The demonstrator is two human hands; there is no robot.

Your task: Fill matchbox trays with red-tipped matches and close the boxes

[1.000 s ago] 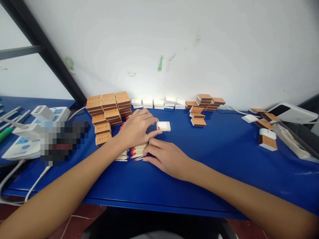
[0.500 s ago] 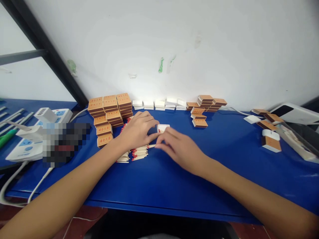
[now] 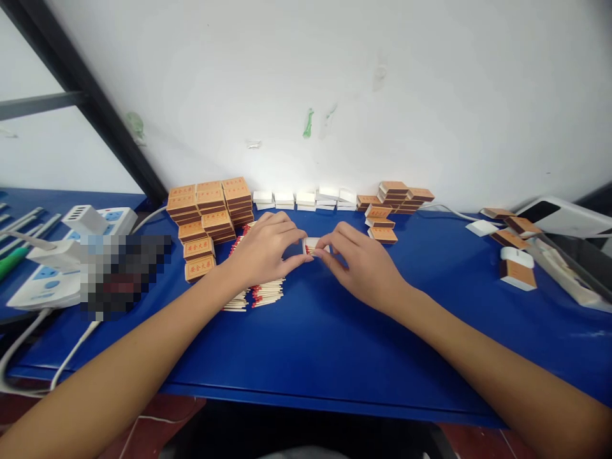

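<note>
A small white matchbox tray (image 3: 311, 245) lies on the blue table (image 3: 430, 331), partly hidden between my two hands. My left hand (image 3: 264, 247) rests on its left side, fingers curled against the tray. My right hand (image 3: 359, 261) meets it from the right, fingertips pinched at the tray's edge; what they pinch is hidden. A pile of red-tipped matches (image 3: 261, 294) lies just under and in front of my left hand.
Stacks of orange matchboxes (image 3: 210, 213) stand at the back left, white trays (image 3: 306, 197) along the wall, more orange boxes (image 3: 394, 197) to the right. Power strips and cables (image 3: 52, 268) lie at the left; loose boxes (image 3: 514, 268) and a white device (image 3: 561, 220) at the right.
My right hand rose from the match pile and moved forward to the white tray, meeting my left hand there. The left hand stayed beside the tray.
</note>
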